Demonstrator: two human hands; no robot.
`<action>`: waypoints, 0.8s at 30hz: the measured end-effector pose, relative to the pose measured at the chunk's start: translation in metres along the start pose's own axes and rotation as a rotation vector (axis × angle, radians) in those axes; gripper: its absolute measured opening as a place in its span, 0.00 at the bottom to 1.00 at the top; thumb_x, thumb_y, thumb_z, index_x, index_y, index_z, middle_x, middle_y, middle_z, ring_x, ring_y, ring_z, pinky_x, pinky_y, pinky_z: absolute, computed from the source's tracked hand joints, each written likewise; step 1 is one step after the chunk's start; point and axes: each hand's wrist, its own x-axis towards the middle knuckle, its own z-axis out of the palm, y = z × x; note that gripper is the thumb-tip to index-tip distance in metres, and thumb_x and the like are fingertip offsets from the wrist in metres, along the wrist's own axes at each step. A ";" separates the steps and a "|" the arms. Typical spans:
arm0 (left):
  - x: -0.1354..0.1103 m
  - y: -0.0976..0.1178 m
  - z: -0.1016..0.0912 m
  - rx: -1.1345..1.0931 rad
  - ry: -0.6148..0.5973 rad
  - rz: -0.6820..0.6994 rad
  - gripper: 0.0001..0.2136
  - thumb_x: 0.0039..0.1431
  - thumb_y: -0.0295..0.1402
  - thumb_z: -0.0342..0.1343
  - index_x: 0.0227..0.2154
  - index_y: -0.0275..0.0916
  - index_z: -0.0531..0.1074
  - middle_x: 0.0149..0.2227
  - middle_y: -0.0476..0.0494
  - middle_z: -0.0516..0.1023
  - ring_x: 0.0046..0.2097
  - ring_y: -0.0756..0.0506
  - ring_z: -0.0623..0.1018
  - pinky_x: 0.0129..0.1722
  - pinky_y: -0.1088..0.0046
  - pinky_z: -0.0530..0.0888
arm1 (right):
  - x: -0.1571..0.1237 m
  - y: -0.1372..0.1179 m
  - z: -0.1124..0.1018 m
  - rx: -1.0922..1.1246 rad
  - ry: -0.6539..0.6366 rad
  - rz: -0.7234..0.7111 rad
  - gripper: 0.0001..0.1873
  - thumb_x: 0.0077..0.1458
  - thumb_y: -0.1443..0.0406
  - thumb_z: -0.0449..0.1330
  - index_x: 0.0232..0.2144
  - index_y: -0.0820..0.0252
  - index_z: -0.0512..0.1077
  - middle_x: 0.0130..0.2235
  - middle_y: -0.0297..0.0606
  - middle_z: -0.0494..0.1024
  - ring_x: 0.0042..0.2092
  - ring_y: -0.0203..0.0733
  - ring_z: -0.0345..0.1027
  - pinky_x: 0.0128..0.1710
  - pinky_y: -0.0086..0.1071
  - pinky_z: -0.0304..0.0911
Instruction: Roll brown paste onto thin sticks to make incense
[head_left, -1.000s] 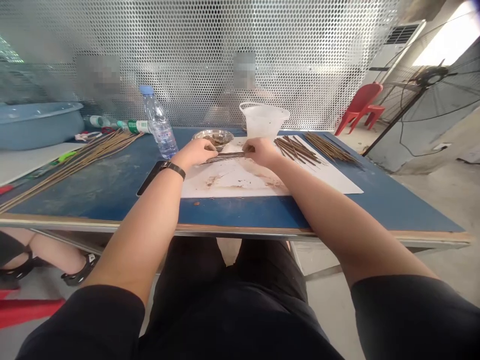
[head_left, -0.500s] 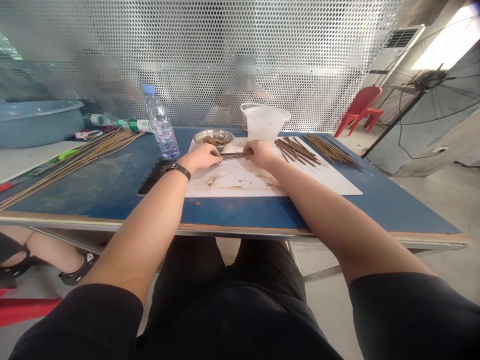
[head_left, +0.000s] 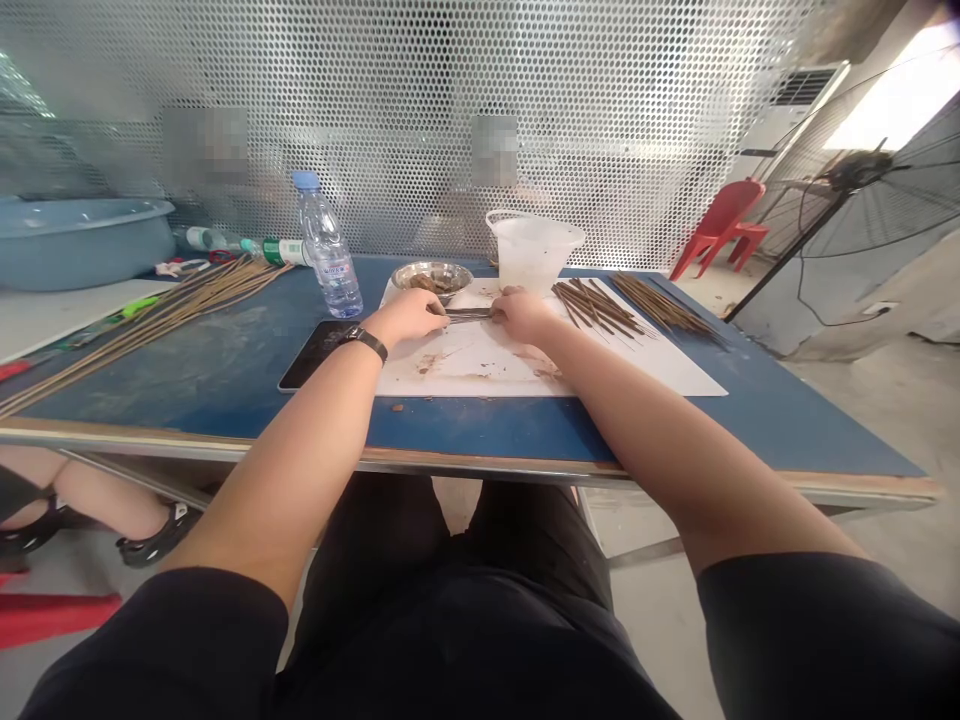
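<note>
The left hand (head_left: 405, 318) and right hand (head_left: 521, 315) now stand closer together than in the frame one second earlier, and the exposed length of the short bundle of thin brown sticks (head_left: 469, 314) between them is shorter. The bundle lies level, just above the sheet, in the gap between the hands. Both hands are clenched on it, one at each end; the exact finger placement is partly hidden.

Beneath the hands lies one stained white paper sheet (head_left: 465, 365), resting on one blue-topped counter (head_left: 187, 380) with a wood-toned edge. Beyond the hands, at the far edge of the sheet, are one round stainless-steel bowl (head_left: 431, 275) holding brown material and one translucent plastic measuring jug (head_left: 534, 250).

Two further groups of brown sticks lie to the right: one loose pile (head_left: 598, 307) on the sheet and one pile (head_left: 664, 307) near the far counter edge. One long bundle of tan sticks (head_left: 150, 335) extends across the left of the counter. Exact stick counts cannot be read.

Also present are one clear plastic water bottle with a blue cap (head_left: 328, 250), one black tablet (head_left: 311, 355), and one black wrist strap (head_left: 365, 344) on the left wrist. Further off are one pale blue plastic basin (head_left: 82, 245), one red plastic chair (head_left: 720, 225), and one black pedestal fan (head_left: 855, 190). Two blurred people sit behind one perforated metal screen (head_left: 600, 120).
</note>
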 end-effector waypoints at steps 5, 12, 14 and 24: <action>0.002 0.000 0.001 -0.021 0.008 0.014 0.10 0.60 0.41 0.65 0.39 0.42 0.84 0.38 0.38 0.85 0.39 0.37 0.80 0.35 0.63 0.71 | -0.004 0.002 0.001 -0.026 0.017 0.000 0.18 0.68 0.66 0.53 0.47 0.67 0.81 0.51 0.57 0.77 0.55 0.61 0.68 0.53 0.44 0.62; 0.001 0.001 0.003 -0.081 0.045 0.028 0.11 0.57 0.43 0.68 0.37 0.42 0.83 0.34 0.39 0.83 0.33 0.39 0.79 0.33 0.63 0.70 | -0.003 0.008 0.001 -0.027 -0.002 -0.028 0.15 0.67 0.66 0.54 0.47 0.58 0.79 0.53 0.52 0.77 0.58 0.60 0.65 0.52 0.45 0.61; 0.000 0.003 0.003 -0.074 0.039 0.047 0.12 0.58 0.43 0.67 0.39 0.42 0.83 0.36 0.38 0.83 0.35 0.38 0.79 0.34 0.64 0.70 | -0.003 0.007 0.001 -0.046 -0.007 -0.042 0.14 0.68 0.67 0.53 0.47 0.58 0.79 0.53 0.51 0.77 0.58 0.60 0.65 0.52 0.46 0.61; -0.001 0.002 0.002 -0.173 0.091 0.086 0.20 0.63 0.48 0.62 0.53 0.45 0.76 0.47 0.36 0.82 0.38 0.40 0.80 0.32 0.65 0.72 | -0.008 0.006 0.000 -0.135 0.133 -0.050 0.19 0.65 0.75 0.49 0.49 0.61 0.76 0.56 0.55 0.74 0.57 0.61 0.63 0.52 0.47 0.59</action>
